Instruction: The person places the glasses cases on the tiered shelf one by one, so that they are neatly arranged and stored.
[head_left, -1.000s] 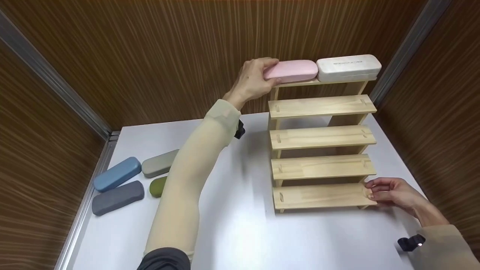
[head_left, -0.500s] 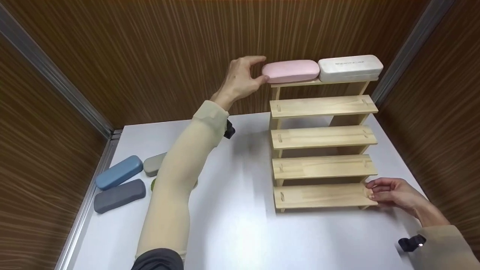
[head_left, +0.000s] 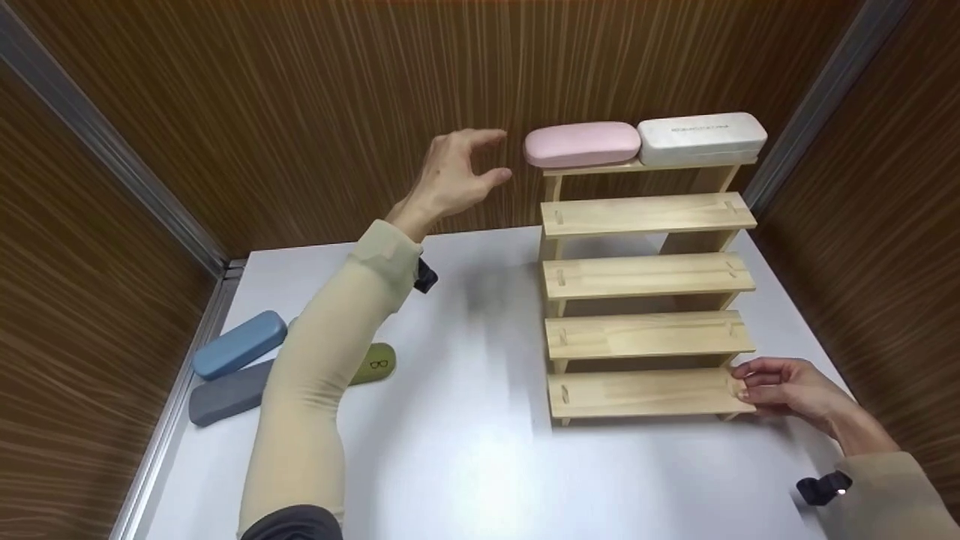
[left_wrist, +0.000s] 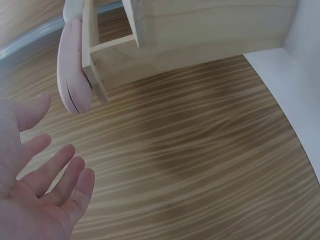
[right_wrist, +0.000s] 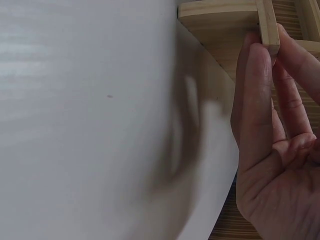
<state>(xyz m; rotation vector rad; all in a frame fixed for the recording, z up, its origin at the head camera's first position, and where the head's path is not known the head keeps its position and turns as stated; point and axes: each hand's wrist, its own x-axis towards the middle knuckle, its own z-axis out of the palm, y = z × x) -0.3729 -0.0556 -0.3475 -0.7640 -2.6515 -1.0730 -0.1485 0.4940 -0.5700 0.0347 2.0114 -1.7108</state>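
A pink glasses case (head_left: 583, 144) lies on the top tier of a stepped wooden rack (head_left: 649, 277), touching the white glasses case (head_left: 703, 139) at its right. My left hand (head_left: 454, 174) is left of the pink case, apart from it, thumb and fingers spread with nothing between them. The left wrist view also shows a gap between that hand (left_wrist: 45, 175) and the case end (left_wrist: 75, 75). At the lowest shelf's right end, my right hand (head_left: 799, 394) pinches the board edge; in the right wrist view its fingers (right_wrist: 258, 95) lie on both sides of the board (right_wrist: 270, 30).
On the white table (head_left: 465, 450), at the left, lie a blue case (head_left: 240, 345), a dark grey case (head_left: 229, 394) and a green case (head_left: 375, 364) with a glasses mark. My left sleeve hides parts of them. Wood-patterned walls (head_left: 337, 112) enclose the table.
My left hand has let go of the pink case and moved left and slightly down, away from it. The pink case stays on the top tier. My right hand keeps its place.
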